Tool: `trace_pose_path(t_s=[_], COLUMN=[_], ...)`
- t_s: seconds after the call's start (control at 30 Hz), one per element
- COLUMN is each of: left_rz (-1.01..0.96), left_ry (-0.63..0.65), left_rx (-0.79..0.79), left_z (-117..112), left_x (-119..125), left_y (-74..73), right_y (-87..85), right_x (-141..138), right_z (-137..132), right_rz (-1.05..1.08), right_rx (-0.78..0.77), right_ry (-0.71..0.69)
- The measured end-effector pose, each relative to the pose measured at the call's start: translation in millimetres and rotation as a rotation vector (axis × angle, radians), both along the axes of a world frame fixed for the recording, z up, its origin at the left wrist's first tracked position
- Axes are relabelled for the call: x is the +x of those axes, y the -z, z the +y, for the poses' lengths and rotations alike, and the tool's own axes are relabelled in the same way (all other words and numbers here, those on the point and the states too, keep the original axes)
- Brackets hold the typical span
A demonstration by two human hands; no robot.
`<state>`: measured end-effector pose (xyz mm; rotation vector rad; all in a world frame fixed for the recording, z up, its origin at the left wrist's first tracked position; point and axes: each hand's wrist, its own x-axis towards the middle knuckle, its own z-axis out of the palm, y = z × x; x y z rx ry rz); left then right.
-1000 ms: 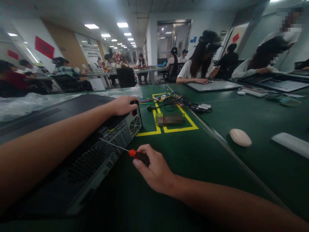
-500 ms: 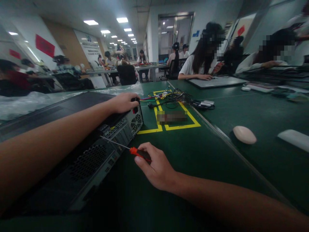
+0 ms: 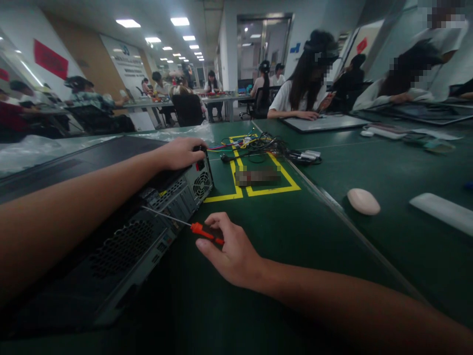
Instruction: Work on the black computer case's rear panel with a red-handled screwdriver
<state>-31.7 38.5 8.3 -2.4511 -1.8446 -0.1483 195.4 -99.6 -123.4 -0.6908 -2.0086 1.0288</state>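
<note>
A black computer case (image 3: 127,249) lies on its side at the left, its rear panel with vents, ports and a fan grille turned towards me. My left hand (image 3: 184,153) grips the far rear corner of the case, fingers curled over its edge. An orange and black screwdriver (image 3: 201,230) has its tip against the case's rear edge, in the shadow below my left forearm. Around the screwdriver's handle is my right hand (image 3: 236,251), with thumb and index finger spread away from the handle and its end at the palm.
Yellow tape (image 3: 271,191) marks the green table (image 3: 295,236). Tangled cables (image 3: 269,146) and a pixelated object (image 3: 258,176) lie there. A pale rounded mouse (image 3: 363,201) and a white bar (image 3: 443,209) are at right. Plastic wrap (image 3: 40,150) sits behind the case. Other people work beyond.
The thumb and index finger of my right hand have spread apart on the screwdriver's handle. My left hand stays on the case. The whole view has shifted slightly.
</note>
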Motion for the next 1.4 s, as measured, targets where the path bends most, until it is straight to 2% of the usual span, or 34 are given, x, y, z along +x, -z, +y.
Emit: trace_pose_path(t_s=[0.47,1.4], left_rz=[0.004,-0.034], left_ry=[-0.046,-0.032], left_rx=[0.011,0.009], left_z=[0.5,-3.3], left_x=[-0.1,2.7], left_y=[1.9,-1.4], right_y=[1.9,-0.4], right_x=[-0.7,-0.3], right_z=[3.1,2.8], right_rz=[-0.011,-0.022], right_rx=[0.014,0.020], right_ry=[0.014,0.013])
